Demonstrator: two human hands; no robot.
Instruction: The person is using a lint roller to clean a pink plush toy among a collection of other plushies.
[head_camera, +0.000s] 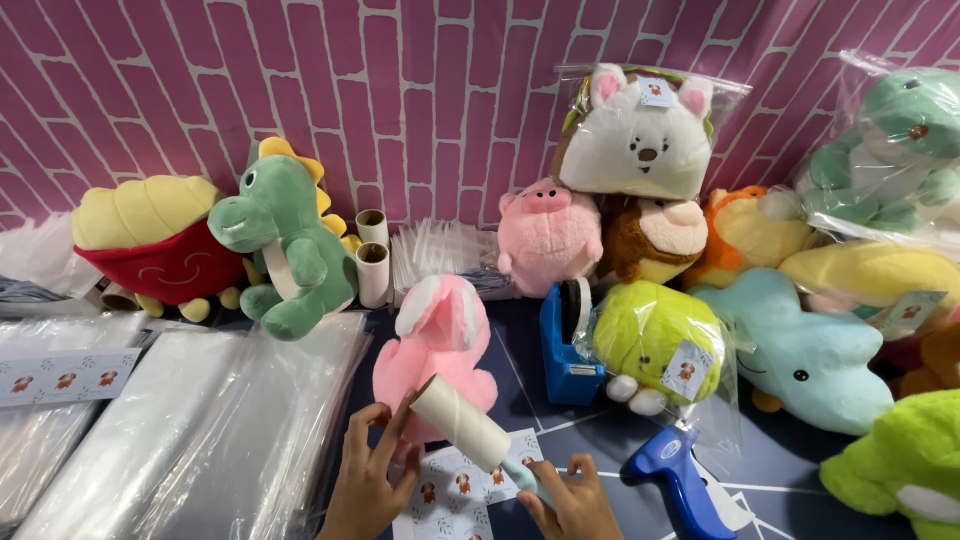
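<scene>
The lint roller (463, 424) lies slanted, roll end up-left against the pink plush rabbit (438, 350), handle down-right. Left hand (366, 480) fingers pinch the roll; right hand (575, 500) fingers close around the handle. Nearby, a bagged green plush (655, 340).

Pink bunny plush (440, 345); green dinosaur plush (285, 245); blue tape dispenser (565, 345).

A green dinosaur plush (280, 245) stands beside a red and yellow plush (150, 245) at the pink brick wall (420, 90). Two cardboard tubes (372, 258) stand upright near them. A blue tape dispenser (565, 345) sits between a pink pig plush (548, 235) and a bagged lime plush (655, 340). Clear plastic bags (200, 430) lie left.
</scene>
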